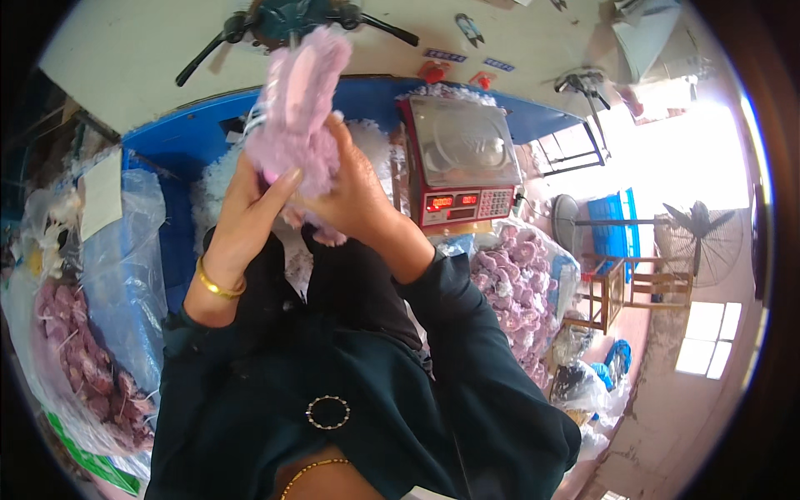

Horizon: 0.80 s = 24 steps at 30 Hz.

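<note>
A fluffy pinkish-purple plush toy (298,117) with long ears, like a rabbit, is held up before me, its ears pointing away. My left hand (246,212) closes round its lower left side, thumb pressed against the fur. From the right, my right hand (358,187) grips the same toy, with the fingers partly hidden behind it. Below the hands a small part of the plush hangs down. White fluffy stuffing (218,190) lies in the blue bin (187,112) beneath and around the toy.
A red digital scale (462,154) with a steel pan stands at the right. A black-handled machine (292,21) is on the far table. Bags of plush pieces stand left (79,358) and right (517,287). Farther right are a floor fan (698,242) and a wooden stool (608,292).
</note>
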### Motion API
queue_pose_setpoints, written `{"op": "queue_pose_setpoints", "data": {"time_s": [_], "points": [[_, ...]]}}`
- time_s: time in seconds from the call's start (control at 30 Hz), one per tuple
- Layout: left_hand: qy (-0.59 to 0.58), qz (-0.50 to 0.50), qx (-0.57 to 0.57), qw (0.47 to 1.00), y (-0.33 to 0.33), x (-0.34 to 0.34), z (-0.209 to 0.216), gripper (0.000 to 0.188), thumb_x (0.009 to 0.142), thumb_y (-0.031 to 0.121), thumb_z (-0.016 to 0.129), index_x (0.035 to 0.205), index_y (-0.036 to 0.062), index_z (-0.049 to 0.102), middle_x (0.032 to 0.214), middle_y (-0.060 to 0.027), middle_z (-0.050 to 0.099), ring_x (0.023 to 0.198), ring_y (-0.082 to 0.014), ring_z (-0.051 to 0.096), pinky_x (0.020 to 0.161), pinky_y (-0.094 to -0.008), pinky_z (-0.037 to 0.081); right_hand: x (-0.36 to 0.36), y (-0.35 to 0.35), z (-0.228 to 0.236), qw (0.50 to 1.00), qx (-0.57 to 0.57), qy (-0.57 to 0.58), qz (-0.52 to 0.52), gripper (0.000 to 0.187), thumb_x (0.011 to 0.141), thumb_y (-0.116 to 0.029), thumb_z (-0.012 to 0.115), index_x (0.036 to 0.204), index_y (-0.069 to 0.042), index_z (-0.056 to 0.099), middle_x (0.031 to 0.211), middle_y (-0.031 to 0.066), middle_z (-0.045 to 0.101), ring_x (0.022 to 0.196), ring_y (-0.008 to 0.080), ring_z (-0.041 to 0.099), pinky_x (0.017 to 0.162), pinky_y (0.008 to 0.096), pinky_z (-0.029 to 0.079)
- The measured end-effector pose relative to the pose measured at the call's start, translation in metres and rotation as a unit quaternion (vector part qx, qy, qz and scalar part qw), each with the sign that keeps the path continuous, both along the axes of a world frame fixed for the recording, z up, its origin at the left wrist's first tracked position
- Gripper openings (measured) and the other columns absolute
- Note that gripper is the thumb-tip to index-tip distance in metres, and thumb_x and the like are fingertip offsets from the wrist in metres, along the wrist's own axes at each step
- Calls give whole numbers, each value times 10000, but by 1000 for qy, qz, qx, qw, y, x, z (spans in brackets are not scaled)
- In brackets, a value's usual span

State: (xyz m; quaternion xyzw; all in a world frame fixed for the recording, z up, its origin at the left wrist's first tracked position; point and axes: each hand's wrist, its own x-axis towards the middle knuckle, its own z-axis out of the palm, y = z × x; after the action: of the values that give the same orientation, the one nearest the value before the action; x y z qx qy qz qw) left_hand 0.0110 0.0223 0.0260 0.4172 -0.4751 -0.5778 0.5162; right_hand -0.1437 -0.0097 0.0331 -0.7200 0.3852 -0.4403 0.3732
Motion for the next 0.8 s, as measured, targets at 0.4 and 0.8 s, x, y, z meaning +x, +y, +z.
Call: {"op": "queue_pose_setpoints", "data": {"time_s": [0.4, 0.8], "points": [[-47, -14, 160, 986, 41, 56, -48, 285, 978, 255, 480, 1160, 45, 541, 1022, -76, 610, 772, -96, 572, 660, -213, 463, -288, -122, -77, 903, 290, 228, -221, 762, 706, -449, 763, 1238, 34, 510, 1134, 188, 619, 1082, 237, 578, 917, 337, 451], [-40, 65, 214, 974, 62, 75, -79, 245, 957, 244, 529, 1083, 42, 587, 959, -66, 645, 768, -89, 586, 664, -212, 471, -308, -141, -67, 779, 235, 271, -514, 1251, 570, -597, 806, 1396, 113, 190, 1159, 246, 581, 919, 261, 634, 658, 337, 544]]}}
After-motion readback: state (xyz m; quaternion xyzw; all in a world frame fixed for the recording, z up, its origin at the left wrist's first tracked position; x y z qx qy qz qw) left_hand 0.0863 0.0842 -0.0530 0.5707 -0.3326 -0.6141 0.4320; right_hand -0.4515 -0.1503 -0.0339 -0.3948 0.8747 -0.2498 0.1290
